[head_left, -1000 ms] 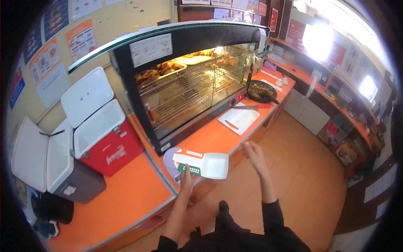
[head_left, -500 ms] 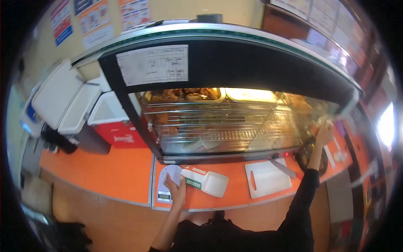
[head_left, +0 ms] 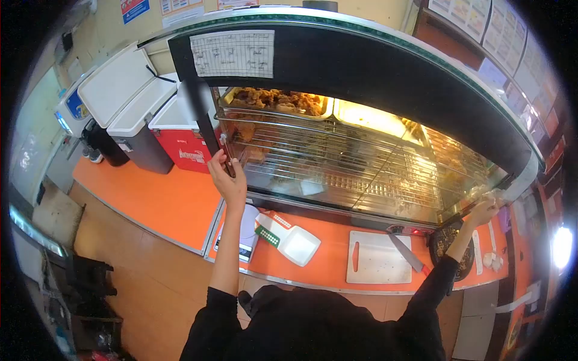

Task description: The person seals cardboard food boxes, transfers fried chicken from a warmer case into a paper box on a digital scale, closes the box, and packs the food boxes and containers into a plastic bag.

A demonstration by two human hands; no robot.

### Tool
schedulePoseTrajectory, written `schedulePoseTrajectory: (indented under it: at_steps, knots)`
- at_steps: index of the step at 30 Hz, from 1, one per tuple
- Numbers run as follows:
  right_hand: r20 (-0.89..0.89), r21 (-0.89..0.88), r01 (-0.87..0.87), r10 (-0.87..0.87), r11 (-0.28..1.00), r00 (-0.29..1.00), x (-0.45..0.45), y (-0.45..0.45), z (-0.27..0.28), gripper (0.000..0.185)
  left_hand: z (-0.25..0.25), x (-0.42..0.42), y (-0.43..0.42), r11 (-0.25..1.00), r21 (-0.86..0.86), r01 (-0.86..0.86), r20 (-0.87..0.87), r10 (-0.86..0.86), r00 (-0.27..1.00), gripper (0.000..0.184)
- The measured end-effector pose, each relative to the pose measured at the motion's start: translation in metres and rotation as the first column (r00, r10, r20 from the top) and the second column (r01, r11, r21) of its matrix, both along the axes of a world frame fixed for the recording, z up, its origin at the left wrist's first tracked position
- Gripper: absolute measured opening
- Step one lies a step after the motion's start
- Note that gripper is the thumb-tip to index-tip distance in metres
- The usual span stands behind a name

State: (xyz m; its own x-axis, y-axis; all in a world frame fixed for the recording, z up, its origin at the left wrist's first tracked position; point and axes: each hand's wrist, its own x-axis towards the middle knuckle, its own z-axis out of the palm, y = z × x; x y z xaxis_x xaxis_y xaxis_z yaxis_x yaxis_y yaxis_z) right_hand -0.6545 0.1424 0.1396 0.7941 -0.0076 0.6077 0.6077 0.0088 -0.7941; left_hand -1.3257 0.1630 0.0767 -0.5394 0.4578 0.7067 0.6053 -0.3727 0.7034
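Observation:
A glass-fronted food warmer [head_left: 361, 69] stands before me, with wire racks [head_left: 337, 150] and a tray of fried chicken [head_left: 277, 101] inside. My left hand [head_left: 229, 177] is at its lower left corner, fingers and thumb closed about the edge of the glass door [head_left: 229, 163]. At the far right end of the warmer is my right hand [head_left: 483, 210]. Its fingers are bent around something clear and shiny that I cannot make out. Below my left forearm lie a kitchen scale [head_left: 245, 249] and a white paper-like scoop [head_left: 299, 245].
On the orange counter [head_left: 144, 201] are a white cutting board [head_left: 376, 265], a knife [head_left: 409, 253] and a dark round pan [head_left: 448, 240]. An open red cooler [head_left: 183, 147] and an open grey cooler [head_left: 144, 141] stand on the left.
My left hand has moved up from the scale to the warmer's left edge. My right hand stays at the right end. The view has shifted, and the fried chicken shows more clearly.

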Motion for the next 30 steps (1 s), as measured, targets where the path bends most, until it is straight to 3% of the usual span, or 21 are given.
schedulePoseTrajectory:
  at_steps: [1, 3, 5, 6, 7, 9, 11, 13, 15, 21, 23, 27, 29, 30]
  knots:
    - [-0.065, 0.139, -0.137, 0.148, 0.981, 0.987, 0.004, -0.004, -0.001, 0.035, 0.0, 0.002, -0.001, 0.999, 0.025, -0.034, -0.018, 0.034, 0.999, 0.037]
    - [-0.066, 0.137, -0.197, 0.208, 0.971, 0.976, 0.018, -0.02, -0.003, 0.03, 0.005, 0.003, 0.003, 0.997, 0.049, -0.061, -0.045, 0.063, 0.997, 0.033]
    - [-0.07, 0.125, -0.245, 0.255, 0.961, 0.964, 0.035, -0.037, -0.012, 0.026, 0.007, 0.007, 0.006, 0.999, 0.014, -0.037, 0.067, 0.036, 0.997, 0.027]
    - [-0.053, 0.191, -0.365, 0.381, 0.911, 0.923, 0.041, -0.042, -0.014, 0.024, 0.009, 0.015, 0.005, 1.0, 0.006, -0.025, 0.067, 0.025, 0.997, 0.027]
    - [-0.024, 0.255, -0.478, 0.499, 0.841, 0.866, 0.046, -0.047, -0.012, 0.022, 0.012, 0.023, 0.005, 0.998, 0.027, -0.053, 0.002, 0.053, 0.999, 0.023]
    - [-0.043, 0.275, -0.437, 0.465, 0.856, 0.884, 0.042, -0.057, -0.015, 0.023, 0.015, 0.041, 0.006, 0.997, 0.048, -0.064, -0.066, 0.067, 0.996, 0.019]
    - [0.039, 0.318, -0.607, 0.63, 0.728, 0.776, 0.038, -0.069, -0.015, 0.023, 0.013, 0.062, 0.005, 0.996, 0.064, 0.059, -0.107, -0.052, 0.993, 0.016]
    - [0.032, 0.287, -0.608, 0.627, 0.74, 0.778, 0.044, -0.078, -0.021, 0.021, 0.011, 0.089, 0.003, 0.993, 0.041, 0.109, -0.072, -0.106, 0.992, 0.015]
    - [0.127, 0.346, -0.628, 0.628, 0.697, 0.768, 0.04, -0.087, -0.024, 0.025, 0.014, 0.116, -0.003, 0.977, 0.052, 0.205, -0.142, -0.196, 0.97, 0.013]
    - [0.114, 0.349, -0.559, 0.559, 0.752, 0.822, -0.011, -0.12, -0.011, 0.021, 0.008, 0.177, -0.007, 0.949, 0.019, 0.315, -0.126, -0.31, 0.942, 0.015]
    - [0.126, 0.433, -0.519, 0.521, 0.737, 0.844, -0.025, -0.125, -0.01, 0.022, 0.005, 0.19, -0.008, 0.921, 0.051, 0.387, -0.107, -0.38, 0.919, 0.016]
    - [0.19, 0.466, -0.408, 0.362, 0.785, 0.913, -0.067, -0.152, 0.009, 0.018, 0.005, 0.222, -0.037, 0.95, -0.016, 0.311, -0.153, -0.309, 0.939, 0.032]
    - [0.123, 0.51, -0.384, 0.376, 0.77, 0.918, -0.13, -0.173, 0.03, 0.016, 0.0, 0.249, -0.063, 0.903, 0.002, 0.429, -0.26, -0.414, 0.873, 0.042]
    - [0.107, 0.424, -0.468, 0.471, 0.775, 0.876, -0.156, -0.182, 0.034, 0.015, 0.006, 0.267, -0.084, 0.79, -0.012, 0.612, -0.226, -0.599, 0.768, 0.04]
